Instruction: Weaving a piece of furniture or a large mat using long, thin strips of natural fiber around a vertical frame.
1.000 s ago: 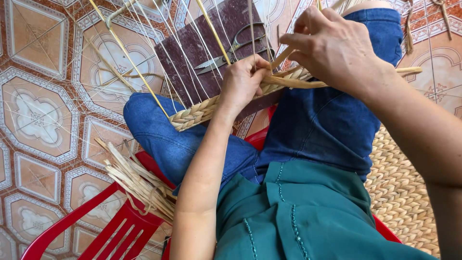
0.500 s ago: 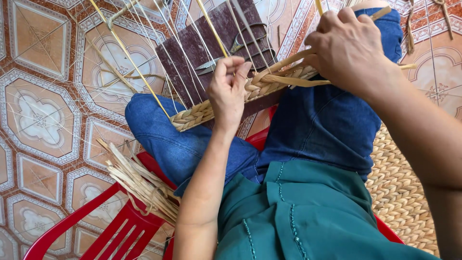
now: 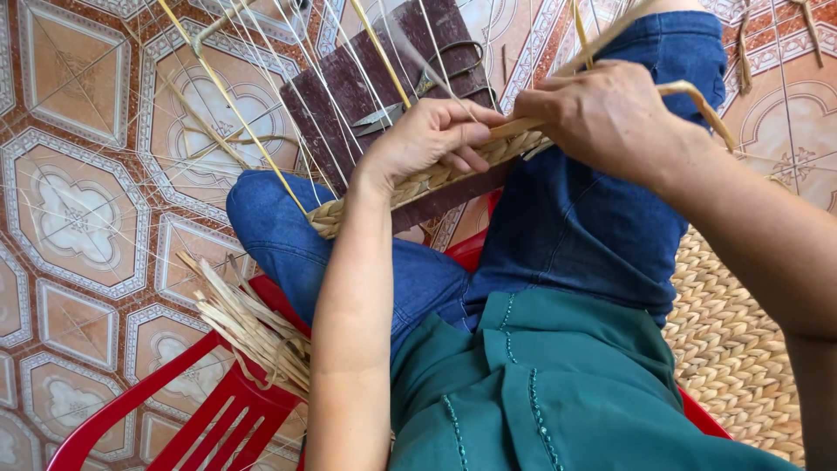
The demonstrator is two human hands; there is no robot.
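A plaited band of pale straw point(image 3: 384, 194) runs across my knees, resting on a dark brown board point(image 3: 366, 87). My left hand point(image 3: 432, 139) pinches the band near its middle, fingers curled over the plait. My right hand point(image 3: 610, 113) is closed around loose straw strands point(image 3: 697, 96) at the band's right end, with one strand looping out past my wrist. Thin pale and yellow warp strands point(image 3: 261, 122) fan from the plait up toward the top of the frame. I sit in blue jeans and a green top.
Metal scissors point(image 3: 418, 87) lie on the board behind the strands. A bundle of straw point(image 3: 248, 327) rests on the red plastic chair point(image 3: 209, 410) at my left thigh. A woven straw mat point(image 3: 732, 349) lies on the right. Patterned floor tiles point(image 3: 78, 192) surround me.
My left hand slid right along the plait and now pinches it closer to my right hand. My right hand dropped lower and pulled its strands toward the band.
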